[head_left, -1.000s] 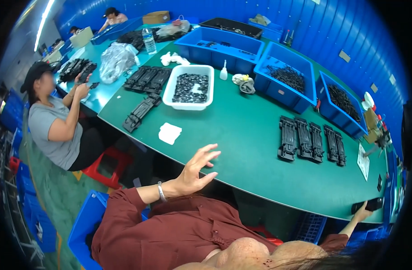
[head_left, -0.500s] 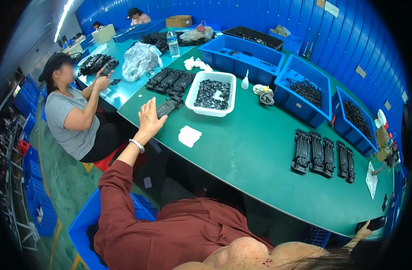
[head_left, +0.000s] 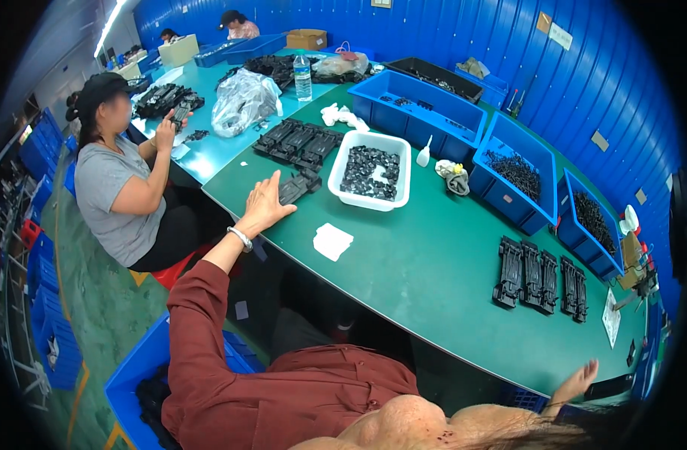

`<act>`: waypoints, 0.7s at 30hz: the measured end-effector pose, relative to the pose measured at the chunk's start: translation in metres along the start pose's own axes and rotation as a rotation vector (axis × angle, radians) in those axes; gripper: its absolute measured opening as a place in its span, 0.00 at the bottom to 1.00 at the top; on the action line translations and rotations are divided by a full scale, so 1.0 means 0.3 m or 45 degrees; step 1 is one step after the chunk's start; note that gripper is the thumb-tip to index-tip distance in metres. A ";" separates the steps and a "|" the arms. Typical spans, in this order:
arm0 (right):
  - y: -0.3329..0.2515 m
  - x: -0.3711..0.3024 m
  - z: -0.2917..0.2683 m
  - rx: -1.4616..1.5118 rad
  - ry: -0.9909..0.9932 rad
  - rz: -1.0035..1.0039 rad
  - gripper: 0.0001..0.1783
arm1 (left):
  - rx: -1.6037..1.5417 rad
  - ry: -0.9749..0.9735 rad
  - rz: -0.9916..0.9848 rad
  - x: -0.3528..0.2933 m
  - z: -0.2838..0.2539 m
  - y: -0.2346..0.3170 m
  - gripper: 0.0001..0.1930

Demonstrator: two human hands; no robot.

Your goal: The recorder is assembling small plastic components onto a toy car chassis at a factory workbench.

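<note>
My left hand [head_left: 264, 207] is at the near left edge of the green table, fingers spread, right beside a black plastic chassis part [head_left: 298, 185]. Whether the fingertips touch that part, I cannot tell. Behind it lie several more black chassis parts [head_left: 298, 142] in a row. A white tub [head_left: 342, 193] of small black pieces stands to their right. Low at the far right, my right hand [head_left: 576, 384] is raised at the table edge, its fingers stretched out and holding nothing. Just beyond it lies a dark flat object [head_left: 610, 387].
Blue bins [head_left: 517, 204] of black parts line the back. Chassis parts [head_left: 538, 277] lie at the right, by a small stand [head_left: 612, 319]. White paper [head_left: 333, 241] lies near the front edge. A seated co-worker [head_left: 126, 180] holds a black part at the left.
My right hand has come off the dark flat object and moved left. My left hand stays beside the chassis part, its fingers still spread. The whole view has shifted slightly.
</note>
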State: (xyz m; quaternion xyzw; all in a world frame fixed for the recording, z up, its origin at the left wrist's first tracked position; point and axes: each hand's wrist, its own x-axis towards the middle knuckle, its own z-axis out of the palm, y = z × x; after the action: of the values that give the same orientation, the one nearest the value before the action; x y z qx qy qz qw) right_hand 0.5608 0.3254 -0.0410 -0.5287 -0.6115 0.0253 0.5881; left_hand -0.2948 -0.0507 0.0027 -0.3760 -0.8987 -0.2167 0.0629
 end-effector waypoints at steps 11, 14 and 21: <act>-1.333 -0.440 0.600 0.648 -1.480 -0.845 0.24 | -0.374 0.362 0.166 -0.252 -0.116 0.177 0.51; -1.464 -0.552 0.684 0.890 -1.862 -0.656 0.22 | -0.582 0.378 0.258 -0.337 -0.154 0.314 0.51; -1.573 -0.611 0.763 1.063 -2.128 0.017 0.21 | -0.974 0.335 0.293 -0.390 -0.090 0.535 0.54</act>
State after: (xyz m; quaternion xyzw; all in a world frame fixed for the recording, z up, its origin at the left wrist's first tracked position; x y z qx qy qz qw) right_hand 0.0529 0.1292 0.0700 -0.0882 -0.7744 0.6186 0.0995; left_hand -0.1002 -0.0385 0.0496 -0.4392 -0.6899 -0.5726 0.0566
